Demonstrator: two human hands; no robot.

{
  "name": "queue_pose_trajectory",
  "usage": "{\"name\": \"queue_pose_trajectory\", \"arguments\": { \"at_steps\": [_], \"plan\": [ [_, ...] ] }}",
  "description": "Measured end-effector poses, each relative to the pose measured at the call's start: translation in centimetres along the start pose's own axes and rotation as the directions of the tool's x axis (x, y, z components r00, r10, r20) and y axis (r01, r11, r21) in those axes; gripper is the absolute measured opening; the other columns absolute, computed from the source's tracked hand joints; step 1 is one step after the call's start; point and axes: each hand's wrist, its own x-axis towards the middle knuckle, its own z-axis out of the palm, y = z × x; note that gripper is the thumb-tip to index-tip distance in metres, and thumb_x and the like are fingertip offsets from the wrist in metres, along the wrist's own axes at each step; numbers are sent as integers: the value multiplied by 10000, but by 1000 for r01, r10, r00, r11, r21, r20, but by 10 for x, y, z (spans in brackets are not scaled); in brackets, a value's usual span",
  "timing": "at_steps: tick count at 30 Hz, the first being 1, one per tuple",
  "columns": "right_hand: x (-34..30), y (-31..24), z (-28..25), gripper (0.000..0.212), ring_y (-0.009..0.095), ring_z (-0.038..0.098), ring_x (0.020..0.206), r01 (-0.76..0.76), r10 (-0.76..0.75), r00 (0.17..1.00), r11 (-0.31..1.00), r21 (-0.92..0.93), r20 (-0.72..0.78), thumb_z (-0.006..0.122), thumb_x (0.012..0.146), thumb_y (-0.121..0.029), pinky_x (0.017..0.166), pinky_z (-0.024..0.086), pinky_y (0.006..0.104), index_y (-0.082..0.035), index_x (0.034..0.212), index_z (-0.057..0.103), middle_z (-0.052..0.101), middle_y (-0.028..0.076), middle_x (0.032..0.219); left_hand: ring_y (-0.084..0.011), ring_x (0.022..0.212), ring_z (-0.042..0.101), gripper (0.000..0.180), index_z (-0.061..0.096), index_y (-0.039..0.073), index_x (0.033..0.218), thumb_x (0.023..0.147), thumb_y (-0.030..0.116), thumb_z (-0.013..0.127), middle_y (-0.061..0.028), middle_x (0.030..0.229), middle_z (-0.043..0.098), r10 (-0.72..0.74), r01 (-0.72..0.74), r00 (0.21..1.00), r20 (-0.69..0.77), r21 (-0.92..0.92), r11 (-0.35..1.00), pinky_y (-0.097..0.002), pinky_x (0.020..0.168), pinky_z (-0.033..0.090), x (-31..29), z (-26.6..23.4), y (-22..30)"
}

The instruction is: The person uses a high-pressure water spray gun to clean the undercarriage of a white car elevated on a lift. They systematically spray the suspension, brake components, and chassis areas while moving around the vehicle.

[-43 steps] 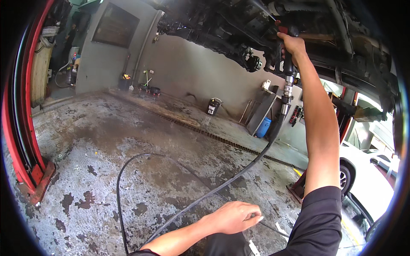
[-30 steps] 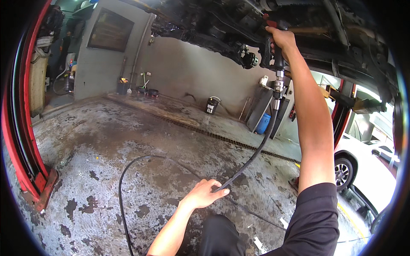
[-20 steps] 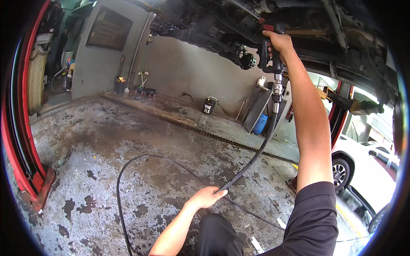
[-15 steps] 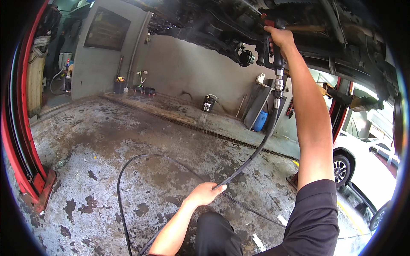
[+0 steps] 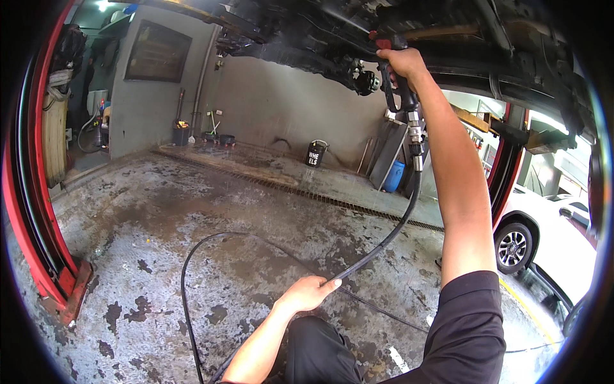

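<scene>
Raised overhead, my right hand (image 5: 405, 63) is wrapped round the grip of a black pressure washer gun (image 5: 407, 101) with a red front part. A thin pale streak of spray leaves its nozzle toward the upper left, under the dark underbody (image 5: 291, 61) of a lifted vehicle. Metal couplings join the gun's lower end to a black hose (image 5: 382, 246). Lower down, my left hand (image 5: 307, 294) is closed round that hose, thumb along it. Behind the left hand the hose loops over the floor.
Red lift posts stand at left (image 5: 39, 192) and right (image 5: 510, 160). A floor drain grate (image 5: 300, 191) crosses the stained floor. By the back wall are a black bucket (image 5: 315, 154) and a blue drum (image 5: 394, 176). A white car (image 5: 543, 246) is parked at right.
My right hand and the gun have shifted slightly left and down in view, and the spray streak has moved left with them. My left hand still grips the hose in nearly the same place.
</scene>
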Motion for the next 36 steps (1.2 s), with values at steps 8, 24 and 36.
{"name": "queue_pose_trajectory", "arguments": {
  "at_steps": [8, 24, 36],
  "plan": [
    [-20, 21, 0, 331, 149, 539, 469, 4, -4, 1000, 999, -33, 5, 789, 816, -315, 451, 452, 335, -23, 756, 646, 569, 29, 618, -351, 832, 675, 791, 697, -21, 925, 965, 724, 434, -216, 801, 675, 6, -5, 1000, -28, 38, 999, -453, 750, 508, 0, 9, 2],
    [-25, 24, 11, 448, 209, 687, 656, 89, -90, 996, 994, -68, -4, 814, 738, -429, 683, 541, 367, -25, 915, 735, 694, 96, 741, -335, 745, 666, 771, 676, -28, 811, 963, 701, 478, -201, 705, 642, -48, 58, 992, -113, 92, 994, -454, 710, 503, -8, -8, 5],
    [-32, 11, -9, 432, 185, 649, 561, 102, -103, 988, 995, -12, -118, 822, 749, -397, 606, 535, 345, -29, 949, 714, 682, 82, 708, -435, 879, 670, 774, 672, -48, 792, 978, 670, 452, -271, 805, 660, -35, 60, 986, -166, 149, 987, -507, 777, 507, -16, -22, 13]
  ]
}}
